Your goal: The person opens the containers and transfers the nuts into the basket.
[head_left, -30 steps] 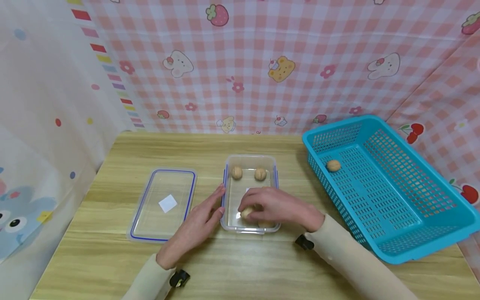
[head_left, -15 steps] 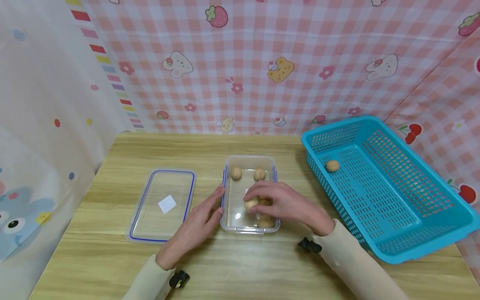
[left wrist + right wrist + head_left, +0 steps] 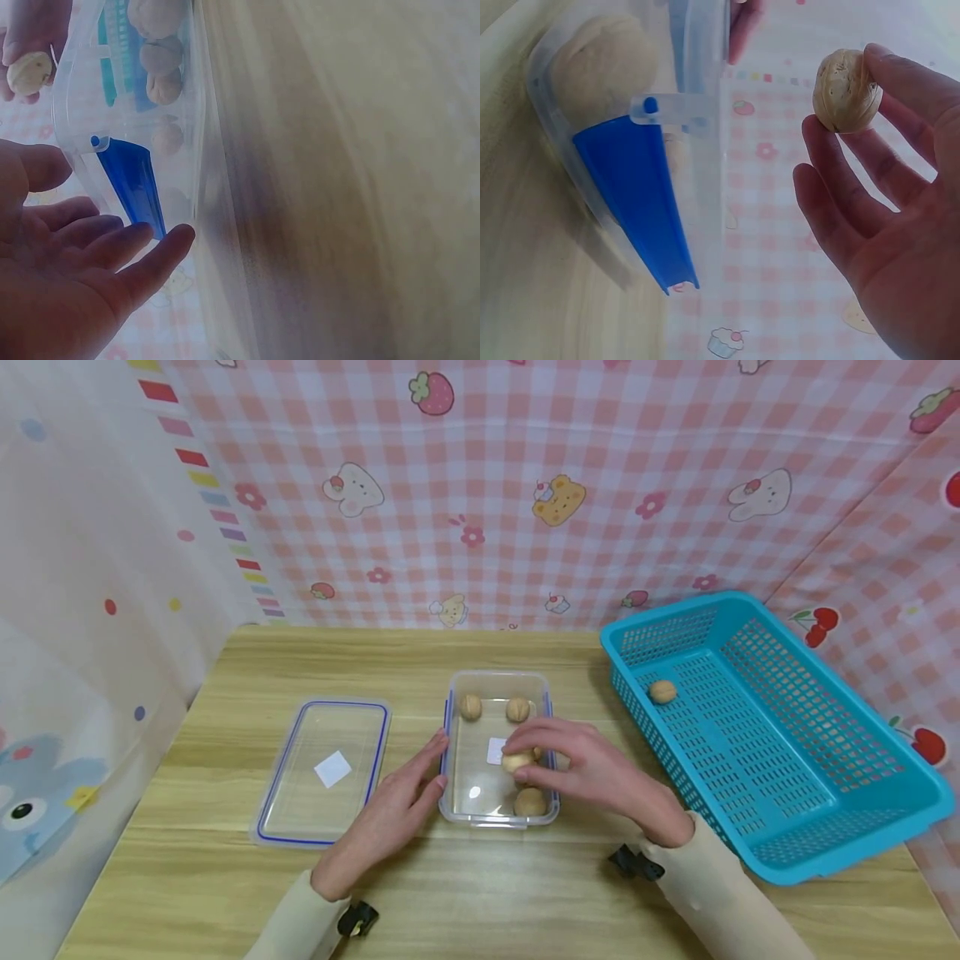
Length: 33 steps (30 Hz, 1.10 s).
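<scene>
A clear plastic box (image 3: 480,819) with blue side latches stands mid-table with several walnuts inside, among them a walnut (image 3: 471,707) in the back left corner and a walnut (image 3: 530,802) at the front right. Above the box, my right hand (image 3: 588,770) pinches a pale walnut (image 3: 847,90) between thumb and fingertips; in the right wrist view it is held higher than the box rim. My left hand (image 3: 393,810) lies along the box's left side, fingers extended, fingertips right at the blue latch (image 3: 133,187). The right hand partly hides the walnuts beneath it.
Left of the box lies its clear lid (image 3: 300,821) with a blue seal and a white paper square (image 3: 332,768). A turquoise basket (image 3: 675,614) stands at the right, holding one walnut (image 3: 663,692). A checked cloth (image 3: 420,552) hangs behind the table.
My right hand has moved up and to the right with the pale walnut, uncovering the front right walnut and the white square in the box. The left hand has stayed put.
</scene>
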Each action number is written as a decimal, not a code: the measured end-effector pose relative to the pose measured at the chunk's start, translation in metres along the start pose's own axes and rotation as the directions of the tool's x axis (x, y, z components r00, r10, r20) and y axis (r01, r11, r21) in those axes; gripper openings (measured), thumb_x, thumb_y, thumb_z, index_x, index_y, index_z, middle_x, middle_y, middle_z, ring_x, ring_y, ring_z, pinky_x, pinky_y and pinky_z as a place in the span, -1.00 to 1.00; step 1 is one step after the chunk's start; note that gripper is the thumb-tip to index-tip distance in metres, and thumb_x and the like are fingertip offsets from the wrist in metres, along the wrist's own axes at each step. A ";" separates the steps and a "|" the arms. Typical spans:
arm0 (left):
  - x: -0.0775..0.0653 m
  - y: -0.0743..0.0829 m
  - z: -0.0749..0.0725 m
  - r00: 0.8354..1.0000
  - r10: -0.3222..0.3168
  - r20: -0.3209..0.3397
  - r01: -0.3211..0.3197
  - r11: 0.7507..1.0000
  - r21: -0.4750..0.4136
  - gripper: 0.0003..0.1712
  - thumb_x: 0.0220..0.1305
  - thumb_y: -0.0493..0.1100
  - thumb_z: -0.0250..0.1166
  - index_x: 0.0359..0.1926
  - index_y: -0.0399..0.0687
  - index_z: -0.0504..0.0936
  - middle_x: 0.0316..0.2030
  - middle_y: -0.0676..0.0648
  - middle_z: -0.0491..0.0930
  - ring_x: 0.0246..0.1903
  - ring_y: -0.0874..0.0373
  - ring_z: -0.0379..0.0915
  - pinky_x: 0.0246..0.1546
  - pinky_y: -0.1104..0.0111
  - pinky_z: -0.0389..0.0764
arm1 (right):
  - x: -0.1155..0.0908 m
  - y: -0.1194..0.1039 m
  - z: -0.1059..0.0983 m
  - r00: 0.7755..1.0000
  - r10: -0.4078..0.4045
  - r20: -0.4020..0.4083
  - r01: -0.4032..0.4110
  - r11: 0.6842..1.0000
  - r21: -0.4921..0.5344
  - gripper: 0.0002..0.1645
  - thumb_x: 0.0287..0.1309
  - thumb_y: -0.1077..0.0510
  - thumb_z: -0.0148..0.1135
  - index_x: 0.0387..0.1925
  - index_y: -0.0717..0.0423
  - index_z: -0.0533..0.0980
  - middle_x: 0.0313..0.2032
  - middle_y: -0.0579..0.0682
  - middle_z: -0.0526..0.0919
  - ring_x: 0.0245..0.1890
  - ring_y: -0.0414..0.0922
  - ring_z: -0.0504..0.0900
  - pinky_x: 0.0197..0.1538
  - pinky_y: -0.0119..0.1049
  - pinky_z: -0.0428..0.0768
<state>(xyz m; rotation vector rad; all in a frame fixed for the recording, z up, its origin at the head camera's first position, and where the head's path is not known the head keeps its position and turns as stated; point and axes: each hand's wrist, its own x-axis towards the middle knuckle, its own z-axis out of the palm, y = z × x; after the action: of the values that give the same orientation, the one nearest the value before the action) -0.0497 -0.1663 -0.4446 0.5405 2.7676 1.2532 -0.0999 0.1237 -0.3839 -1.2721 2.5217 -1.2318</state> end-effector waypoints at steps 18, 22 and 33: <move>0.002 0.001 -0.003 0.999 0.003 0.043 -0.004 1.000 0.024 -0.32 0.58 -0.16 0.12 0.59 -0.24 0.16 0.58 -0.20 0.10 0.52 -0.12 0.10 0.51 -0.01 0.17 | -0.023 -0.021 -0.026 0.983 -0.086 -0.159 0.072 0.993 -0.092 -0.60 0.15 0.27 0.51 0.04 0.03 0.71 0.05 -0.13 0.72 0.09 -0.14 0.68 0.12 -0.34 0.66; 0.005 0.000 -0.002 0.998 0.007 0.055 -0.009 0.999 0.039 -0.29 0.58 -0.16 0.13 0.60 -0.26 0.12 0.58 -0.22 0.08 0.52 -0.12 0.08 0.51 0.00 0.17 | -0.031 -0.024 -0.036 0.978 -0.071 -0.197 0.048 0.992 -0.120 -0.59 0.14 0.29 0.51 0.04 0.02 0.71 0.04 -0.13 0.72 0.11 -0.12 0.67 0.15 -0.42 0.61; 0.011 0.000 -0.004 0.997 0.003 0.074 -0.008 0.998 0.061 -0.25 0.51 -0.22 0.19 0.59 -0.24 0.13 0.58 -0.27 0.07 0.51 -0.18 0.10 0.48 0.00 0.19 | -0.049 -0.038 -0.065 0.954 -0.045 -0.295 -0.001 0.988 -0.156 -0.48 0.05 0.42 0.52 0.05 -0.01 0.70 0.03 -0.14 0.73 0.08 -0.21 0.65 0.06 -0.51 0.57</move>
<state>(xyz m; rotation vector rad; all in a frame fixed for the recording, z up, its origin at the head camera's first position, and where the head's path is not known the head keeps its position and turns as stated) -0.0609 -0.1650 -0.4407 0.5866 2.7526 1.1292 -0.0672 0.1856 -0.3276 -1.2285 2.8723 -1.3473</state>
